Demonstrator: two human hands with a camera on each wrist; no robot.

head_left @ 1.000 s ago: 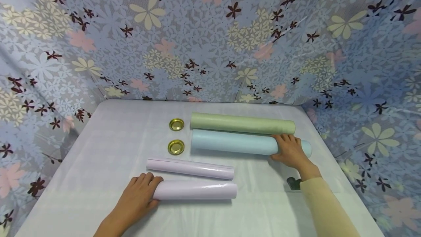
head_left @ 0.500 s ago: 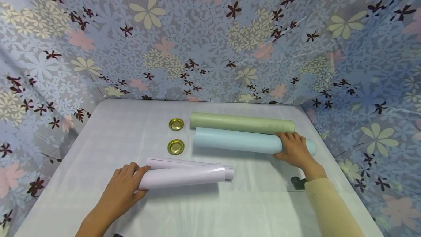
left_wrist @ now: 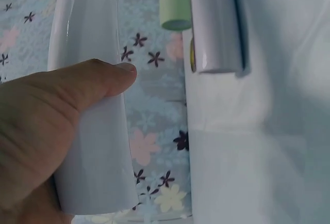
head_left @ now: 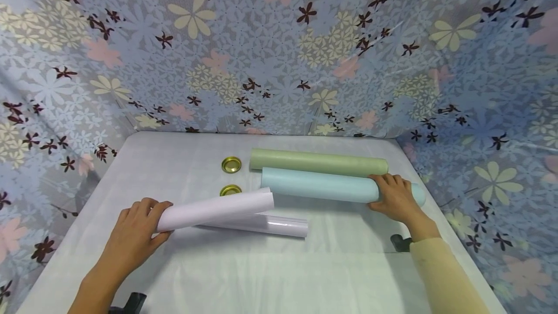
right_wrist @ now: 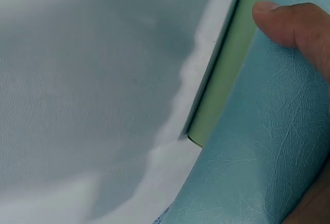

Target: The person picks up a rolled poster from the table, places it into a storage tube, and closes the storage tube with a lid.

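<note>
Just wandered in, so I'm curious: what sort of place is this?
Perhaps a makeshift indoor work booth: a white-covered table, floral fabric behind and on both sides, plus a whitish roll and light blue roll in hand.

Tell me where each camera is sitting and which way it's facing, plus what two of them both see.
Head: worn on the head, facing forward and down at the table and floral cloth; left hand, right hand and right sleeve show.
Left wrist: on that wrist, facing the raised white roll; part of the left hand shows.
Right wrist: on that wrist, facing the blue roll; part of the right hand shows.
Shared: head and right wrist both show the blue roll and green roll.
</note>
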